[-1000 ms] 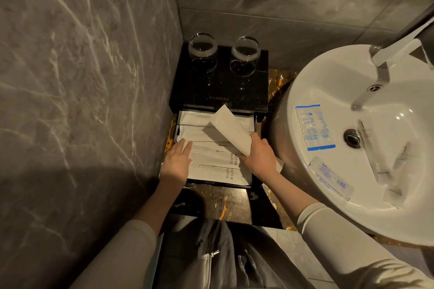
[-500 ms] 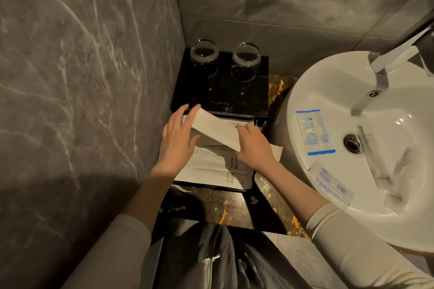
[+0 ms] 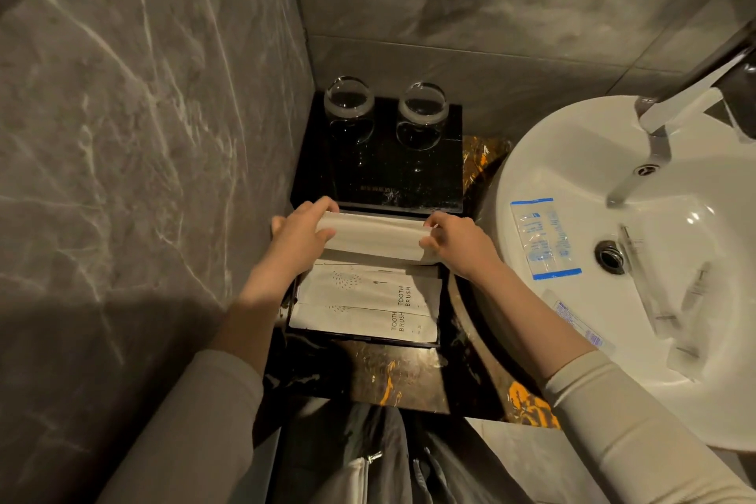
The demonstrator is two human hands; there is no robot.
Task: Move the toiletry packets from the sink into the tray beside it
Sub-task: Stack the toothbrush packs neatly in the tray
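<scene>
**Packet held crosswise over the tray; the rest lie off to the right**

The sink (image 3: 532, 160) sits right of the tray (image 3: 444, 299), well nearer the right hand. Inside the basin a blue-edged clear packet (image 3: 544, 237) lies left of the drain with its long axis running front to back, and a second clear packet (image 3: 579, 323) slants along the near wall; further wrappers to the right are too blurred to tell apart. The tray already carries two toothbrush packets (image 3: 368, 291), long axes left to right. Above its far end, a white packet (image 3: 376, 235) spans left to right, the left hand (image 3: 302, 233) pinching one end and the right hand (image 3: 458, 243) the other.
</scene>
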